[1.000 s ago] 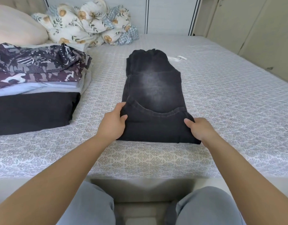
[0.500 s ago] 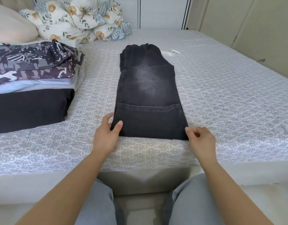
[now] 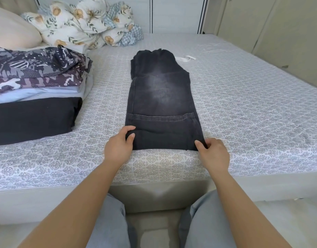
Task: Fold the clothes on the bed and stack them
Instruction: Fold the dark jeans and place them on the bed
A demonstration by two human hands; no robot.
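Patterned bed [image 3: 243, 108], black jeans [image 3: 161, 104] laid lengthwise from near edge toward headboard, doubled over; folded stack [image 3: 34, 97] at left edge, camouflage top uppermost. Left hand [image 3: 119, 146] pinching the near left corner, right hand [image 3: 214, 153] fingers curled at the near right corner, thumb on cloth. Best to lift both corners level and carry them to the far end, edges matched. Versus a second ago: near hem flattened, bunched fold gone

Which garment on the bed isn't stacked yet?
The black jeans, lying alone mid-bed with both hands at their near corners; the camouflage top and black garment are already piled.
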